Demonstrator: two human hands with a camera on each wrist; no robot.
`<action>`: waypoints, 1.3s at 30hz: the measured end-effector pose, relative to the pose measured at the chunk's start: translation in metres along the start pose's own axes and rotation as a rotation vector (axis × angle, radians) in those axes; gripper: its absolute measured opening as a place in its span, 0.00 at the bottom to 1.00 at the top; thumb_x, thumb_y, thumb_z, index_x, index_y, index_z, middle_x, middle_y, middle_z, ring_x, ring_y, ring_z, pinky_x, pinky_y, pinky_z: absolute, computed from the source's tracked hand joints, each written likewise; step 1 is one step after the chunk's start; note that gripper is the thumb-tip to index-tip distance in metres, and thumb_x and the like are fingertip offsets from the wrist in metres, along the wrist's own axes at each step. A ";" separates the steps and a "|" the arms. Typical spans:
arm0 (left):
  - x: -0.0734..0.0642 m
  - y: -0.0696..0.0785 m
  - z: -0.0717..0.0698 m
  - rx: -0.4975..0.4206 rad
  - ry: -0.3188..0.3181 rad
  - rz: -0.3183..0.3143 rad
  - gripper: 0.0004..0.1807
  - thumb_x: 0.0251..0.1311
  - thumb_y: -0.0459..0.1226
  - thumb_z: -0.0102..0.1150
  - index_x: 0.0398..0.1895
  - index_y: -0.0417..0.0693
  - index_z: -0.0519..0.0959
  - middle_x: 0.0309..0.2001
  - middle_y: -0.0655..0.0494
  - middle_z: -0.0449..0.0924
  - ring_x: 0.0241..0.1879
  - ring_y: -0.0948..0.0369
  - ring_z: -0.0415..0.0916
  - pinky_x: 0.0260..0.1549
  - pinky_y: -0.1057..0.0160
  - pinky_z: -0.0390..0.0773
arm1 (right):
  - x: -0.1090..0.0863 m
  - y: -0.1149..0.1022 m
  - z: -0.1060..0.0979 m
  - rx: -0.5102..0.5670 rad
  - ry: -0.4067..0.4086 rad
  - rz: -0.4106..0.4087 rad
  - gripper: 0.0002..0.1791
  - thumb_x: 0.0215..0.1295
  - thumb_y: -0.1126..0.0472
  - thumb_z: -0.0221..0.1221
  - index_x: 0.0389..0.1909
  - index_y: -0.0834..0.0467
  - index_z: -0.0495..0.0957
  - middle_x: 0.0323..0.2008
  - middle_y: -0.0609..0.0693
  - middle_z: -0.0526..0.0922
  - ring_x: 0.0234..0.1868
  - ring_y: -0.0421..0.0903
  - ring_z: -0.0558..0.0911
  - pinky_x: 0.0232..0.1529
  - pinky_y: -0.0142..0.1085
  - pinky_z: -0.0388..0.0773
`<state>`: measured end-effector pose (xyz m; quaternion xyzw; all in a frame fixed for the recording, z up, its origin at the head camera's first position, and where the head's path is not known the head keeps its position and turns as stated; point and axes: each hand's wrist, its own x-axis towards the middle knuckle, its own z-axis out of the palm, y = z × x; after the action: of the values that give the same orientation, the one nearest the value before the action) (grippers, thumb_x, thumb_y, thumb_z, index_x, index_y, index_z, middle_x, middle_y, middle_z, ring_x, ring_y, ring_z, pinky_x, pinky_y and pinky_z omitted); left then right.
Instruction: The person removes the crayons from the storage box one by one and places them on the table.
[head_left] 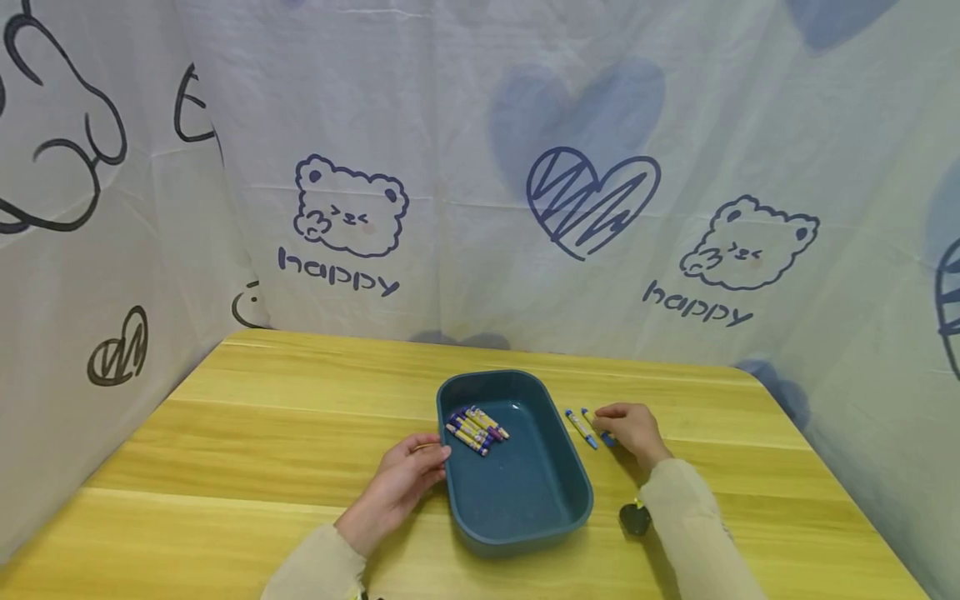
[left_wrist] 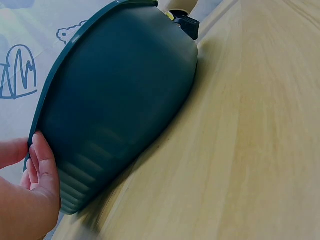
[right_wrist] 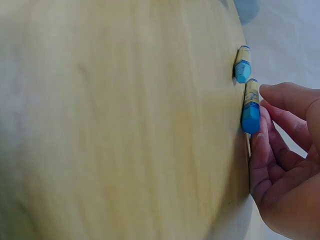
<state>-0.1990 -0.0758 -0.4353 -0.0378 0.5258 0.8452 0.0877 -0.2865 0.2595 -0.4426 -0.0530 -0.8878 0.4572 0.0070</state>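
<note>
A dark teal plastic tub [head_left: 510, 529] stands on the table, several yellow-wrapped crayons [head_left: 474, 429] lying together at its far left. My left hand [head_left: 408, 479] grips the tub's left rim; in the left wrist view the thumb is at the rim and the fingers [left_wrist: 45, 160] lie against the outer wall. To the right of the tub, my right hand [head_left: 632, 433] pinches a blue crayon [right_wrist: 251, 112] from above, thumb on one side and fingers on the other. The crayon lies at the tabletop. Beside it rests a light-blue crayon [head_left: 582, 429].
The wooden table [head_left: 300, 400] ends at hanging white cloth [head_left: 465, 167] printed with hearts and bears, at the back and both sides. A small black device [head_left: 635, 519] is at the right wrist, near the tub's right wall.
</note>
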 end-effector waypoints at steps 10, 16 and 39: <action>0.001 -0.002 0.000 0.005 -0.005 0.004 0.12 0.61 0.22 0.51 0.47 0.30 0.66 0.31 0.55 0.75 0.29 0.64 0.73 0.32 0.69 0.77 | -0.001 -0.007 -0.011 0.051 -0.094 0.022 0.19 0.66 0.63 0.57 0.53 0.72 0.76 0.45 0.62 0.81 0.42 0.53 0.79 0.41 0.42 0.77; 0.000 -0.002 0.000 0.007 -0.002 0.003 0.12 0.61 0.22 0.51 0.47 0.30 0.66 0.31 0.55 0.75 0.29 0.64 0.73 0.33 0.69 0.77 | -0.002 -0.029 -0.020 0.022 -0.121 -0.024 0.21 0.70 0.61 0.53 0.57 0.72 0.72 0.54 0.68 0.76 0.52 0.62 0.76 0.51 0.50 0.75; 0.000 -0.002 0.000 0.014 0.002 0.005 0.14 0.62 0.23 0.51 0.49 0.29 0.65 0.31 0.55 0.75 0.29 0.64 0.73 0.32 0.69 0.77 | -0.011 -0.126 0.014 0.175 -0.125 -0.167 0.17 0.70 0.63 0.55 0.54 0.68 0.76 0.52 0.63 0.79 0.51 0.56 0.79 0.53 0.47 0.76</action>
<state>-0.1991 -0.0746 -0.4369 -0.0369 0.5320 0.8416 0.0855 -0.2875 0.1743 -0.3479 0.0504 -0.8445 0.5332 -0.0058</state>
